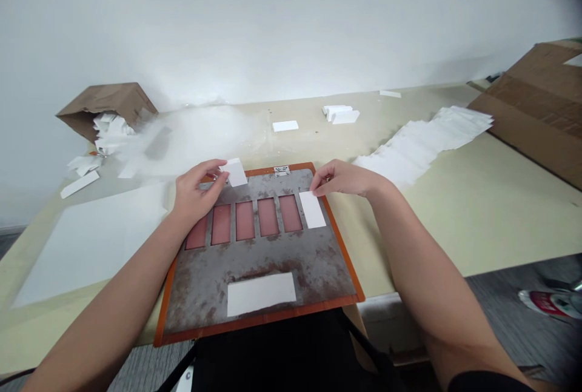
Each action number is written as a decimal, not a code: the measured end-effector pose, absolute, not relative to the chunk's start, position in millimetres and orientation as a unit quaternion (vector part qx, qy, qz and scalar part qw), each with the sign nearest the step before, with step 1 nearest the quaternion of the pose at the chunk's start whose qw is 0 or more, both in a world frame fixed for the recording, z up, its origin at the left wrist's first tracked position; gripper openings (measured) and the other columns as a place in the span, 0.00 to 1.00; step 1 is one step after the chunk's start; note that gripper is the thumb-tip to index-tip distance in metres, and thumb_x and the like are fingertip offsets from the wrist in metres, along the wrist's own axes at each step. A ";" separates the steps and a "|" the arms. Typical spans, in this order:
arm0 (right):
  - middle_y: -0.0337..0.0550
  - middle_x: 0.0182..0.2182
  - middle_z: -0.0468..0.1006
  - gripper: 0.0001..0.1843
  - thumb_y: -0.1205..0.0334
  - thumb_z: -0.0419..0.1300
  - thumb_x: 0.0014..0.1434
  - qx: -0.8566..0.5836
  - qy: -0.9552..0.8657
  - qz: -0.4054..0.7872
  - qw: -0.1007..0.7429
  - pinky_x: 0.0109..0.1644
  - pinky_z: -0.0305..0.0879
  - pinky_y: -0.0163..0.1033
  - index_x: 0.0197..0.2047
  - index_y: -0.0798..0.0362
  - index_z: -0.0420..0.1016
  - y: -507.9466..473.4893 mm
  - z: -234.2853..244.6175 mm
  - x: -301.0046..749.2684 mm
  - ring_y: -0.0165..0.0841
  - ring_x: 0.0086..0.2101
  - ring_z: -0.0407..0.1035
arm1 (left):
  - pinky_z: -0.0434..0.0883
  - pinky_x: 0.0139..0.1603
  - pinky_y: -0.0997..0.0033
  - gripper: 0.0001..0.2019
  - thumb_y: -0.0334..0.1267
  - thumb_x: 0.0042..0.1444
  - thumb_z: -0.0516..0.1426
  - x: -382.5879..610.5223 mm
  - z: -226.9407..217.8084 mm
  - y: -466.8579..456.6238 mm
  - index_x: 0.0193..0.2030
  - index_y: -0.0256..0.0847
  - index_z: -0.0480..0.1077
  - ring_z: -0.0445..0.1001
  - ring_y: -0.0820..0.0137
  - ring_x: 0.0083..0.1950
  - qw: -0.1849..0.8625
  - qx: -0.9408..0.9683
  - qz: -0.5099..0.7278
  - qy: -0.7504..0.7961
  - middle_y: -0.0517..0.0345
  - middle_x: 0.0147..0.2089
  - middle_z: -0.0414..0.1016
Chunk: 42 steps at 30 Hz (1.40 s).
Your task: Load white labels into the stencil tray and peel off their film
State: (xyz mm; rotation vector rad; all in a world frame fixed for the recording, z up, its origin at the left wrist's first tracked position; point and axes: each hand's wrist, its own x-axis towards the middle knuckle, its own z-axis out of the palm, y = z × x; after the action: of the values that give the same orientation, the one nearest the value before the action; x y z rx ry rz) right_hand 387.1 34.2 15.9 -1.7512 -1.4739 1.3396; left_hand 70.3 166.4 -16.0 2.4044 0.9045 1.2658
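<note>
My left hand (199, 192), at eleven o'clock, pinches a white rectangular card (236, 172). My right hand (348, 178), at one o'clock, rests joined fingertips (314, 191) on a white strip (313, 210) atop a rust-stained, orange-edged metal plate (204, 283).

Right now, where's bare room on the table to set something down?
Bare tabletop lies right of the metal plate, below the white paper strips and cardboard. Crowded over the plate's slots, between your left hand and right hand.

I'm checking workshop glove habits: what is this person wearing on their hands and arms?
The left hand and right hand are bare, with no gloves, rings or watch showing. The forearms are bare too. A black sleeve shows at the bottom edge of the view, at the right arm.
</note>
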 end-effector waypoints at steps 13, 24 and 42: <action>0.33 0.20 0.65 0.11 0.56 0.72 0.39 -0.644 -0.565 0.472 0.207 0.31 0.54 0.38 0.26 0.51 0.78 32.4 18.8 386.2 0.28 0.25 0.59 | 0.80 0.43 0.69 0.11 0.44 0.59 0.60 70.2 -16.8 167.0 0.46 0.44 0.77 0.79 0.72 0.35 0.140 0.829 0.437 0.319 0.60 0.37 0.81; 0.45 0.39 0.75 0.17 0.55 0.59 0.60 -0.567 -0.696 0.178 0.402 0.36 0.64 0.39 0.52 0.50 0.77 30.6 17.1 343.0 0.31 0.31 0.64 | 0.79 0.42 0.70 0.10 0.46 0.58 0.61 75.3 -9.1 155.5 0.42 0.46 0.78 0.80 0.70 0.34 0.135 0.846 0.420 0.300 0.61 0.36 0.83; 0.49 0.47 0.79 0.13 0.60 0.52 0.69 -0.572 -0.739 -0.044 0.353 0.42 0.68 0.40 0.50 0.50 0.76 39.7 -8.5 286.6 0.36 0.41 0.74 | 0.77 0.42 0.73 0.10 0.44 0.59 0.63 74.6 -10.2 155.6 0.44 0.43 0.78 0.81 0.71 0.34 0.118 0.864 0.432 0.228 0.60 0.36 0.83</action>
State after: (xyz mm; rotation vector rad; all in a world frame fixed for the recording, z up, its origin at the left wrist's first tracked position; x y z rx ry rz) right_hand 286.6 39.7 -8.5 -1.4805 -1.9115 -0.1132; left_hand 74.6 155.6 -10.2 2.5287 0.6681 1.2632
